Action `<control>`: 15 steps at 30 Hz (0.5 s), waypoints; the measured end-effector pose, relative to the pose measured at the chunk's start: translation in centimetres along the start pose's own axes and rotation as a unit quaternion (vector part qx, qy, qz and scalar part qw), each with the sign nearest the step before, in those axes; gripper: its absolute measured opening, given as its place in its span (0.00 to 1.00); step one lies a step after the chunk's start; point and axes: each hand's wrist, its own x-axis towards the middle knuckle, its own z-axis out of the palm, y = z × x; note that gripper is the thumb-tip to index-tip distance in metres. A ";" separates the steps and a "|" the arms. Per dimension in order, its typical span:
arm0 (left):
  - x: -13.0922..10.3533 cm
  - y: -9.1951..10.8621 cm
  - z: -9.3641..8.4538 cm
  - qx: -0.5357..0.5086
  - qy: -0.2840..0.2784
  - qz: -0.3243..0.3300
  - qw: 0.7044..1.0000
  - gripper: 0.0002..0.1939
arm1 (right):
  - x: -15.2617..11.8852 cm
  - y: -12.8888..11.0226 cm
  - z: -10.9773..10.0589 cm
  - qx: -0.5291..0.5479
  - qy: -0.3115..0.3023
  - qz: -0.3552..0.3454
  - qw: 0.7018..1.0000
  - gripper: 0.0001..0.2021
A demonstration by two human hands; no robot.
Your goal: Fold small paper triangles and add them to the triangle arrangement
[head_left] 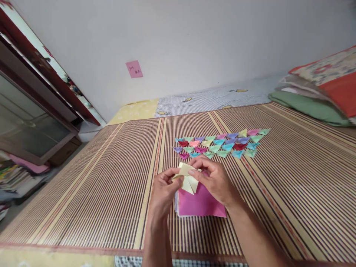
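Note:
A pale yellow sheet of origami paper (189,184), partly folded with several flaps showing, is held up between both hands. My left hand (164,187) pinches its left side between thumb and fingers. On the right side, my right hand (213,178) grips the paper with the thumb on top and the fingers behind. Directly below lies a stack of square coloured paper (201,204), magenta on top, partly covered by my hands. Beyond them, several small folded paper boats (219,142) in many colours stand in slanting rows.
A striped bamboo mat (111,185) covers the bed. Folded bedding (308,107) and a floral pillow (322,70) are piled at the far right. A pink note (134,69) is on the wall. Books (16,176) sit low at the left, near a glass-fronted cabinet (27,115).

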 end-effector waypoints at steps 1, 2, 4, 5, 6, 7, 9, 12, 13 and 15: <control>0.0 0.1 0.0 -0.013 0.003 0.001 1.000 0.13 | -0.1 0.0 -0.1 0.001 -0.004 -0.002 1.000 0.09; 0.0 0.2 0.0 -0.025 0.007 0.003 1.000 0.13 | -0.1 0.0 -0.1 0.001 -0.011 -0.001 1.000 0.07; 0.0 0.3 -0.1 -0.036 0.005 0.005 0.999 0.13 | -0.2 0.0 -0.3 -0.005 -0.032 -0.001 0.999 0.03; 0.0 0.4 -0.2 -0.034 -0.003 0.003 0.999 0.13 | -0.3 -0.1 -0.3 -0.013 -0.046 -0.003 0.999 0.04; 0.0 0.4 -0.3 -0.029 -0.015 0.001 0.999 0.14 | -0.3 -0.1 -0.4 -0.025 -0.061 -0.008 0.998 0.07; 0.0 0.4 -0.4 -0.021 -0.029 0.000 0.999 0.15 | -0.3 -0.2 -0.4 -0.037 -0.075 -0.016 0.996 0.10; -0.1 0.4 -0.8 -0.008 -0.055 -0.001 0.998 0.17 | -0.3 -0.2 -0.4 -0.061 -0.094 -0.030 0.993 0.12; -0.3 0.4 -1.3 0.002 -0.093 0.003 0.996 0.20 | -0.3 -0.2 -0.4 -0.083 -0.102 -0.041 0.990 0.10; -0.3 0.4 -1.4 0.002 -0.103 0.001 0.995 0.20 | -0.3 -0.3 -0.4 -0.086 -0.101 -0.043 0.990 0.09; -0.4 0.5 -1.5 -0.007 -0.108 -0.003 0.994 0.18 | -0.3 -0.3 -0.5 -0.088 -0.101 -0.046 0.990 0.08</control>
